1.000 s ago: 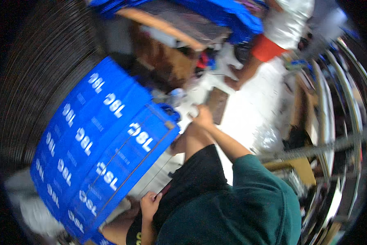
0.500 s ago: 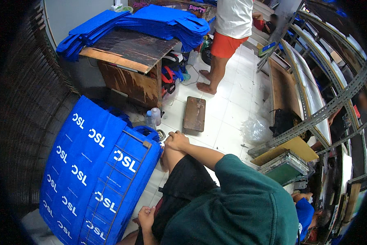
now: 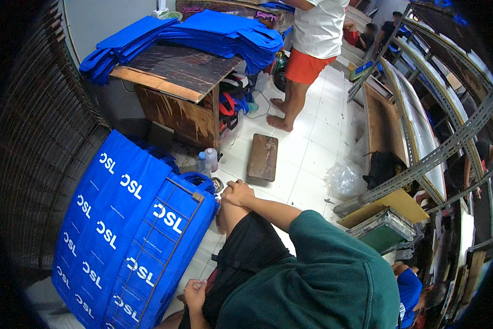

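Observation:
My right hand (image 3: 237, 193) rests draped over my bent knee, its fingers lying across the knee and no object visible in them. Lower down, beside my black shorts (image 3: 253, 241), my left hand (image 3: 195, 293) is loosely curled, with nothing to be seen in it. To the left of both hands stands a large stack of blue fabric bags (image 3: 101, 233) with white printing. A thin metal wire rack (image 3: 164, 230) lies on the stack's right part. Just beyond my right hand are a small round tin (image 3: 217, 185) and plastic bottles (image 3: 211, 159).
A low wooden stool (image 3: 262, 159) stands on the white tiled floor. Behind it, a wooden table (image 3: 172, 68) bears more blue bags (image 3: 219, 33). A person in red shorts (image 3: 308, 67) stands there. Metal racks (image 3: 422, 142) line the right, near another person in blue (image 3: 408, 290).
The view has shifted slightly, so the scene sits a little lower. The standing person's upper body shows more. Both my hands keep their places and poses.

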The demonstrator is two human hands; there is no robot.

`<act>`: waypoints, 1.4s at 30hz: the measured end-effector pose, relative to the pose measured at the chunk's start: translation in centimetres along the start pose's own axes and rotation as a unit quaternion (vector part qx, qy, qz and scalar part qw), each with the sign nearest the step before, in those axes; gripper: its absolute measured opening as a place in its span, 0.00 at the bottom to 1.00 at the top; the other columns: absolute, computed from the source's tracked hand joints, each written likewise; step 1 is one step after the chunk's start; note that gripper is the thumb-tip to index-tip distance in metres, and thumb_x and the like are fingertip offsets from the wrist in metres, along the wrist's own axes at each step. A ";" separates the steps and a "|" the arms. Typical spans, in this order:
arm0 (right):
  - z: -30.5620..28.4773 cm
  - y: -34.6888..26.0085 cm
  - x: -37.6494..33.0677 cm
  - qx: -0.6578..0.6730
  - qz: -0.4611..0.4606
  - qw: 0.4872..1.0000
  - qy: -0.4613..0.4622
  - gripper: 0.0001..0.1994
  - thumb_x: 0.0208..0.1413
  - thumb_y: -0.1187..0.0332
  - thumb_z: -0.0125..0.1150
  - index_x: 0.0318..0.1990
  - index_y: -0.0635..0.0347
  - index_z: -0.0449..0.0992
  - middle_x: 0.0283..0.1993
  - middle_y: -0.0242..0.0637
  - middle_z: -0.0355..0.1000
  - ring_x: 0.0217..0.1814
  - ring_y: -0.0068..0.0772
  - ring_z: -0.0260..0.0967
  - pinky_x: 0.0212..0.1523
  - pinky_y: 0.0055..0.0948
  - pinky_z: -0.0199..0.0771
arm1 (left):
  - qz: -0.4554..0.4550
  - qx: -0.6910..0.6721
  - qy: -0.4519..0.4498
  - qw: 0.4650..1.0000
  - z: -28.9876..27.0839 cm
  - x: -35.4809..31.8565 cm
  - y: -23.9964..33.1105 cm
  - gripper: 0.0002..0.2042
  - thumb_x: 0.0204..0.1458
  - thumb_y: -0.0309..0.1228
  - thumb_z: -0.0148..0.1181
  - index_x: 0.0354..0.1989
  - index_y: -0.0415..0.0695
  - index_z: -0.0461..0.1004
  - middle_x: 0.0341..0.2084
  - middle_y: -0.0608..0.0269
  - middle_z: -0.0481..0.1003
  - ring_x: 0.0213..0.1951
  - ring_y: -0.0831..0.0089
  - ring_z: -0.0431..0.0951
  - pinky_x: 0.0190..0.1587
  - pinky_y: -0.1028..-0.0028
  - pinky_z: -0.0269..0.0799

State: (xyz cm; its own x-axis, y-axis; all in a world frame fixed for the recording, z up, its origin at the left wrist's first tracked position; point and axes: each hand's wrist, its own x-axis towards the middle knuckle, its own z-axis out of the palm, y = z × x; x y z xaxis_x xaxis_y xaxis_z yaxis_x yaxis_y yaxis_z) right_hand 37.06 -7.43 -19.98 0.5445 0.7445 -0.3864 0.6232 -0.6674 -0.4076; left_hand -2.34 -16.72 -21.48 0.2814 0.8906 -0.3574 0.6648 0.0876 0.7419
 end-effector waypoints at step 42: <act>-35.7 -14.9 14.1 0.783 -0.259 0.562 0.067 0.44 0.49 0.44 0.54 0.63 0.64 0.44 0.62 0.59 0.51 0.61 0.55 0.55 0.57 0.50 0.59 | 0.032 -0.152 0.033 0.987 -2.4 -0.8 3.0 0.11 0.45 0.30 0.63 0.34 0.39 0.71 0.14 0.67 0.65 0.19 0.80 0.62 0.23 0.78 0.56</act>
State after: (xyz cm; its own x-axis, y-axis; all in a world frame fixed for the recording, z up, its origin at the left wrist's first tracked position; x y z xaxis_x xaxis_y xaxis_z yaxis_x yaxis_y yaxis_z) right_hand 55.47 13.66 10.19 0.6203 0.7715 0.1416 -0.4831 0.5180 -0.7059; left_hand -2.19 -16.05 -17.60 0.2626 0.9251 -0.2743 0.4066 0.1517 0.9009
